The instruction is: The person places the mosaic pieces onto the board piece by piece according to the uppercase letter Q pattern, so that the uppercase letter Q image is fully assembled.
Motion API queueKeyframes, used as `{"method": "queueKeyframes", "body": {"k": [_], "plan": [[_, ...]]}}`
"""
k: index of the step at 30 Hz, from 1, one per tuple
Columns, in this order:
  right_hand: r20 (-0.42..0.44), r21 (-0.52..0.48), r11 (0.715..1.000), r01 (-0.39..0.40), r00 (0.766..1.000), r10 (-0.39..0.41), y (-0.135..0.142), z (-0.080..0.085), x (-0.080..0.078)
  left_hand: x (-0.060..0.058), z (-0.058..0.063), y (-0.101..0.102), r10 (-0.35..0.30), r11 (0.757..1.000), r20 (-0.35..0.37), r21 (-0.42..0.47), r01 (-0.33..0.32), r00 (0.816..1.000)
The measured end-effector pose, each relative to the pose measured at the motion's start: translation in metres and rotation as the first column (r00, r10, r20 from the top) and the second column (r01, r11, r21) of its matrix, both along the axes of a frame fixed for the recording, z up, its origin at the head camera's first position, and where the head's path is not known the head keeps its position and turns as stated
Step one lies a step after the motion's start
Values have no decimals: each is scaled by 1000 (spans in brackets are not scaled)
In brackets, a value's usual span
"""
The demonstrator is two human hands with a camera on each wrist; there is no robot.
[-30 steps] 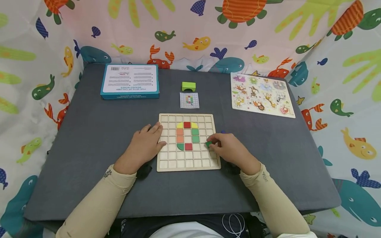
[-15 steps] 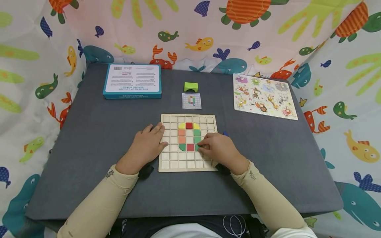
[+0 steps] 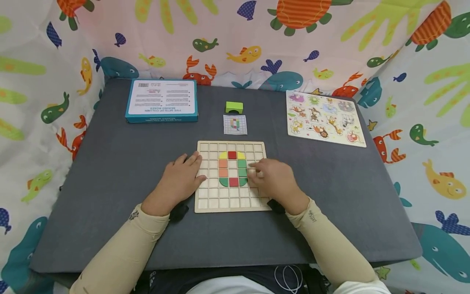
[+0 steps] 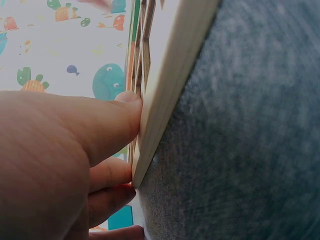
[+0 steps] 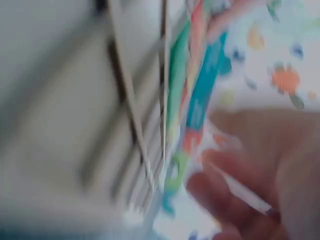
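A square wooden grid board [image 3: 222, 203] lies on the table, with coloured tiles set in a ring of cells. Red tiles [image 3: 233, 182] sit at its top and bottom middle, orange tiles [image 3: 223, 163] down the left side and green squares [image 3: 242, 163] down the right. Yellow rounded tiles mark the upper corners, and a green rounded tile [image 3: 242, 182] sits at the lower right. My left hand [image 3: 180, 179] rests along the board's left edge, thumb and fingertips touching its rim in the left wrist view. Over the right columns hovers my right hand [image 3: 275, 179], fingers loosely bent, holding nothing.
Beyond the board lie a small printed pattern card [image 3: 235, 125] and a light green arched block [image 3: 234, 107]. A teal-edged box [image 3: 161, 100] stands at the back left. An animal picture board [image 3: 326, 118] lies at the back right.
My right hand has brought a green rounded tile left into the ring's lower right cell and let go of it, then drawn slightly up and away. The left hand stays put.
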State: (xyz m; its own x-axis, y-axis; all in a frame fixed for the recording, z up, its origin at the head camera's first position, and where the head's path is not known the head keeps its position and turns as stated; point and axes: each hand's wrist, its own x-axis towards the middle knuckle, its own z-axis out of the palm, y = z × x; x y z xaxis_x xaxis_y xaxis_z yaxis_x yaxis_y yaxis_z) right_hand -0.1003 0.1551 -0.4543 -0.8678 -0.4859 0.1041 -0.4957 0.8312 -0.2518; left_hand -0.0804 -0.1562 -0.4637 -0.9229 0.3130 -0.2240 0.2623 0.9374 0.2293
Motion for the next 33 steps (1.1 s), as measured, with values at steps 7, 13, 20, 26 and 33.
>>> {"method": "queueKeyframes", "body": {"k": [7,13,20,26,33], "plan": [[171,67,914,401,898,-406,37,4,-15,1,0,0,2,1000,-3,2,-2,1000],[212,89,912,400,887,-409,45,-5,-17,1,-1,0,2,1000,5,4,-2,1000],[200,-13,928,372,910,-362,43,0,-6,1,-4,0,4,1000,3,4,-4,1000],[268,-215,951,224,949,-163,20,9,21,-1,-5,0,-2,1000,-13,6,2,1000],[211,-155,988,12,977,22,-9,-1,38,-1,-3,-1,3,1000,1,-6,-3,1000]]}}
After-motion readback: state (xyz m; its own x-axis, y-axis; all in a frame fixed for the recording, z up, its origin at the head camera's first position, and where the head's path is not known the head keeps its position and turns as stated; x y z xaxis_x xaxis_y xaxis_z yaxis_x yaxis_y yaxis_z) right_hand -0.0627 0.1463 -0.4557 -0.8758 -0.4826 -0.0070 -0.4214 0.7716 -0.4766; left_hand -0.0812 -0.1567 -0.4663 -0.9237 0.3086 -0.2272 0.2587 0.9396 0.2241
